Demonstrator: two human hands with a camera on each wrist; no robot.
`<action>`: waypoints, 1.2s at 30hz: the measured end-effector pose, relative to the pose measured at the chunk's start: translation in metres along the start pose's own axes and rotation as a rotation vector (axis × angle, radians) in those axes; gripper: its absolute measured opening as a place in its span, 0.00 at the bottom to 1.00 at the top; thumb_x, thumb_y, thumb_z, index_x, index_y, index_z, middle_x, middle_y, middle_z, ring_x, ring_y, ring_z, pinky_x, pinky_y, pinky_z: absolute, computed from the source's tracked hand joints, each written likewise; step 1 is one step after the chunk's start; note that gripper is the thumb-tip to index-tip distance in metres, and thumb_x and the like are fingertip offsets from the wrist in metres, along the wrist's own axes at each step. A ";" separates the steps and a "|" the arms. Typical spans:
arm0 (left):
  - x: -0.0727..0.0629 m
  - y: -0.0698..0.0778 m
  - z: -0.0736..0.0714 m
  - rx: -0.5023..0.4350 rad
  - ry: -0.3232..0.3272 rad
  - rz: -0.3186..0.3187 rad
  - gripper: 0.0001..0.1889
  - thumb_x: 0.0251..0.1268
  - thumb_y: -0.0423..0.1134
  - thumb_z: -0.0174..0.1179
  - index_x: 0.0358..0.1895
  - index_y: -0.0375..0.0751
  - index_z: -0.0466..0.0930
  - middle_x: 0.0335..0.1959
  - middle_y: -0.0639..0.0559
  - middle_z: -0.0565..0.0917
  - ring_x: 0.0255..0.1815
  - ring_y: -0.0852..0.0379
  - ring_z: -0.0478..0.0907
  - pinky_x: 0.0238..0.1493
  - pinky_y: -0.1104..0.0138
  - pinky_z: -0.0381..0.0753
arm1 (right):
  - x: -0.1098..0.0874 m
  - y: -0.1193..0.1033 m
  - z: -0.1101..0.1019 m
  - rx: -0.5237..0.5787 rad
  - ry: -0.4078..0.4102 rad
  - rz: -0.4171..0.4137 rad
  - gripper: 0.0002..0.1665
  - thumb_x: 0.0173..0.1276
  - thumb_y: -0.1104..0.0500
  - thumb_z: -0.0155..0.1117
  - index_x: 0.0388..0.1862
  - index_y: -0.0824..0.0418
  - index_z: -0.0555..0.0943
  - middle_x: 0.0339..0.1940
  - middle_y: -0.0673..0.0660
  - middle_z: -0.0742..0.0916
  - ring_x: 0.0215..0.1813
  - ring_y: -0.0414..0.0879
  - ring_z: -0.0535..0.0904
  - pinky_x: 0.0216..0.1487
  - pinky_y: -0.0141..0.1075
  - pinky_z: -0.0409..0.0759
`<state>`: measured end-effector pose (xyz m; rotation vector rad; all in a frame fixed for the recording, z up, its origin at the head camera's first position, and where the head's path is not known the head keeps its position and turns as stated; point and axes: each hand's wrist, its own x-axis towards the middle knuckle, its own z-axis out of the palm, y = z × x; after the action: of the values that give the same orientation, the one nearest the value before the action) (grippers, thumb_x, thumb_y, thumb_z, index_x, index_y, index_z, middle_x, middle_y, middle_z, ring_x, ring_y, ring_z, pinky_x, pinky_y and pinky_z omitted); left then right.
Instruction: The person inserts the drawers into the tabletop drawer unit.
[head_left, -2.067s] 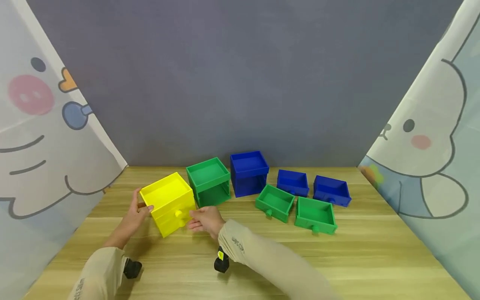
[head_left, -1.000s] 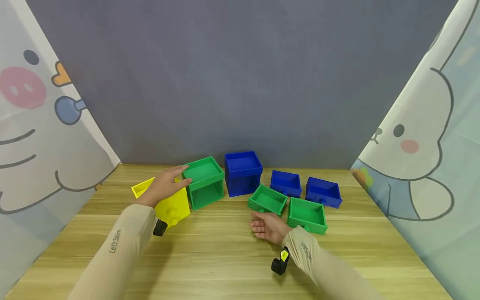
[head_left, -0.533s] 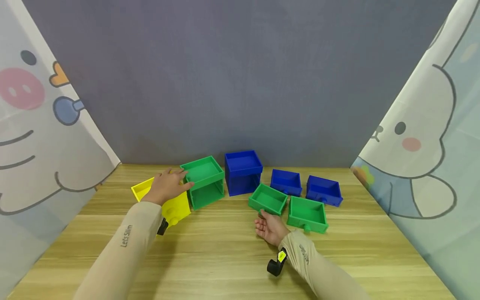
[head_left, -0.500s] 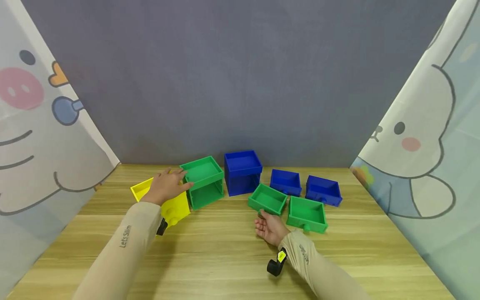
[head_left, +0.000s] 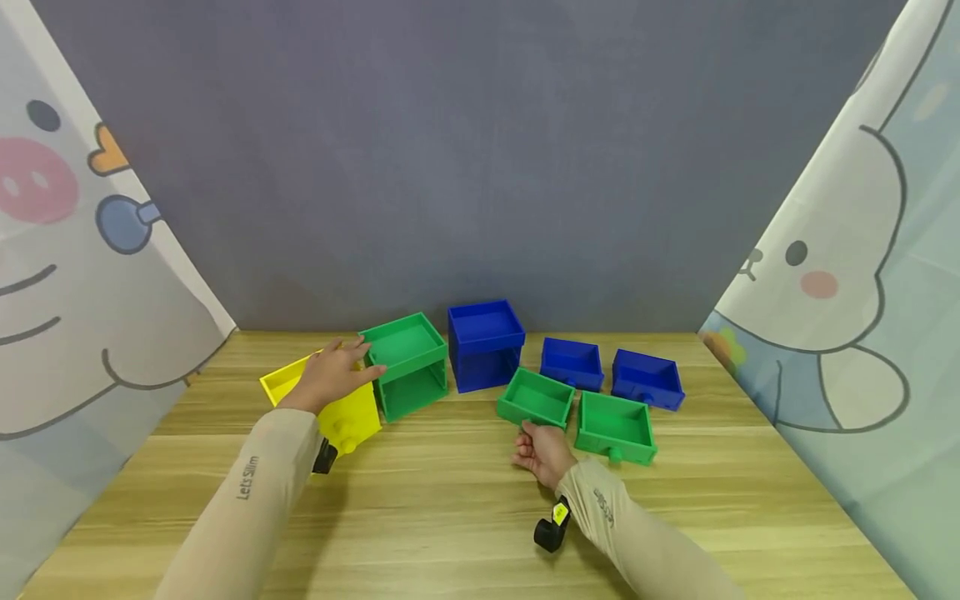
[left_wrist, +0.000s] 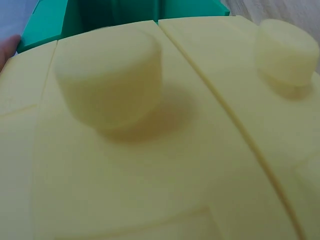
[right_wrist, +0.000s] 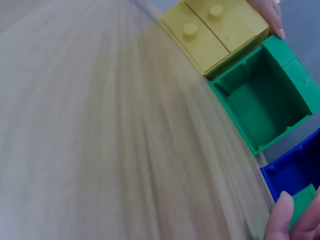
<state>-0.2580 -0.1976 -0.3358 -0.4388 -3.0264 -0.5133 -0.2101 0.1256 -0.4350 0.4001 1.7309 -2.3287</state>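
My left hand (head_left: 326, 377) reaches over the yellow cabinet (head_left: 352, 417), which has two drawers with round knobs in it. Its thumb and fingertips touch the left side of the green cabinet (head_left: 408, 350), whose front is an open cavity. Fingers of this hand look fairly straight. My right hand (head_left: 547, 454) pinches the front of a green drawer (head_left: 536, 398) at its knob, which the fingers mostly hide. That drawer stands on the table. In the left wrist view the yellow drawer fronts (left_wrist: 125, 175) fill the picture.
A blue cabinet (head_left: 487, 342) with an open front stands right of the green one. Beside the held drawer is a second green drawer (head_left: 617, 423). Two blue drawers, one left (head_left: 572, 362) and one right (head_left: 647, 379), lie behind. A grey backdrop (head_left: 480, 167) closes the rear.
The left hand left the yellow cabinet's side and moved over it to the green cabinet. The right hand went from the yellow knobs rightward to the green drawer and took its front.
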 end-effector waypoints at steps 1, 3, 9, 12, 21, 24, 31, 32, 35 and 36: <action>0.000 0.000 -0.001 0.006 -0.001 0.000 0.34 0.71 0.53 0.52 0.68 0.27 0.63 0.69 0.27 0.60 0.70 0.26 0.51 0.60 0.31 0.53 | 0.001 0.000 0.000 -0.011 0.001 -0.009 0.12 0.77 0.64 0.42 0.36 0.70 0.71 0.15 0.48 0.75 0.15 0.33 0.69 0.22 0.29 0.77; 0.001 0.000 -0.002 0.016 0.003 0.004 0.35 0.70 0.54 0.52 0.68 0.26 0.63 0.69 0.25 0.58 0.70 0.26 0.51 0.60 0.31 0.55 | 0.001 0.000 -0.001 -0.032 0.001 -0.028 0.12 0.77 0.65 0.43 0.36 0.70 0.71 0.15 0.48 0.75 0.14 0.33 0.68 0.21 0.28 0.76; 0.003 -0.002 -0.005 0.011 -0.005 -0.007 0.37 0.69 0.55 0.53 0.69 0.28 0.61 0.71 0.26 0.54 0.71 0.28 0.49 0.61 0.32 0.54 | 0.000 0.000 0.002 -0.124 -0.050 -0.093 0.11 0.76 0.65 0.47 0.34 0.70 0.73 0.16 0.49 0.74 0.16 0.35 0.66 0.21 0.27 0.73; 0.002 -0.003 -0.005 0.001 -0.019 -0.013 0.37 0.70 0.54 0.52 0.70 0.28 0.60 0.71 0.29 0.56 0.71 0.27 0.48 0.62 0.32 0.53 | -0.002 -0.001 0.006 -0.166 -0.102 -0.110 0.12 0.76 0.64 0.47 0.31 0.67 0.73 0.17 0.49 0.74 0.17 0.36 0.66 0.22 0.27 0.73; -0.001 -0.004 -0.006 -0.010 -0.017 -0.030 0.37 0.70 0.55 0.51 0.70 0.27 0.59 0.71 0.30 0.58 0.71 0.28 0.47 0.63 0.34 0.53 | -0.006 -0.002 0.017 -0.220 -0.288 -0.114 0.16 0.75 0.64 0.47 0.46 0.80 0.72 0.14 0.47 0.75 0.15 0.32 0.67 0.22 0.26 0.73; -0.002 -0.004 -0.005 -0.017 -0.016 -0.029 0.37 0.71 0.55 0.51 0.70 0.27 0.59 0.71 0.30 0.58 0.71 0.28 0.47 0.63 0.34 0.53 | -0.008 0.000 0.020 -0.236 -0.313 -0.110 0.19 0.75 0.64 0.47 0.51 0.84 0.70 0.14 0.47 0.75 0.14 0.32 0.68 0.21 0.25 0.73; -0.002 -0.004 0.001 -0.019 -0.002 -0.019 0.36 0.71 0.53 0.51 0.70 0.27 0.59 0.71 0.31 0.58 0.71 0.27 0.48 0.64 0.35 0.53 | -0.012 0.000 0.028 -0.263 -0.365 -0.091 0.18 0.74 0.65 0.48 0.49 0.83 0.71 0.13 0.46 0.76 0.13 0.31 0.68 0.20 0.26 0.74; -0.002 -0.003 0.001 -0.019 -0.002 -0.021 0.36 0.71 0.53 0.51 0.70 0.27 0.59 0.71 0.31 0.58 0.71 0.27 0.48 0.64 0.34 0.52 | -0.013 0.000 0.029 -0.272 -0.376 -0.087 0.16 0.74 0.65 0.49 0.48 0.82 0.72 0.12 0.46 0.76 0.14 0.31 0.68 0.20 0.26 0.74; -0.002 0.000 0.002 -0.017 -0.016 -0.026 0.36 0.71 0.53 0.51 0.70 0.28 0.59 0.71 0.32 0.58 0.72 0.28 0.47 0.64 0.34 0.52 | -0.014 0.001 0.033 -0.303 -0.412 -0.076 0.14 0.73 0.66 0.49 0.43 0.80 0.73 0.12 0.47 0.75 0.14 0.32 0.68 0.19 0.26 0.74; -0.002 0.001 0.002 -0.013 -0.021 -0.026 0.36 0.71 0.53 0.51 0.70 0.28 0.59 0.71 0.32 0.58 0.72 0.28 0.47 0.64 0.34 0.52 | -0.014 0.002 0.035 -0.313 -0.420 -0.074 0.14 0.73 0.66 0.50 0.42 0.80 0.74 0.12 0.47 0.75 0.13 0.32 0.68 0.19 0.26 0.74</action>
<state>-0.2561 -0.1966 -0.3372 -0.4087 -3.0538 -0.5338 -0.1998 0.0920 -0.4225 -0.1962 1.8633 -1.9507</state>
